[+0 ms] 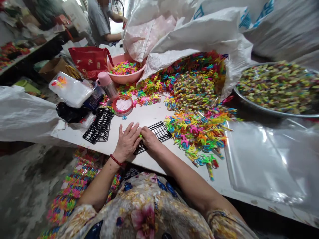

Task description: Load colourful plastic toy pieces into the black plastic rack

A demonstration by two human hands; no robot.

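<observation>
My left hand [128, 141] lies on the white table [147, 116] with fingers stretched out, fingertips touching the left end of a black plastic grid tray [159, 131]. My right hand [149, 137] is curled over the same tray, fingers pinched on a small green piece [141, 135] between the hands. A heap of colourful plastic toy pieces [196, 132] lies just right of the tray.
A stack of black grid trays [99, 125] lies to the left, beside a small red basket [122, 105], a pink bottle [107, 84] and a pink bowl [124, 71]. White sacks [189, 33] spill pieces behind. A metal basin [276, 88] stands right, clear bags [261, 159] in front. Another person [102, 20] works far back.
</observation>
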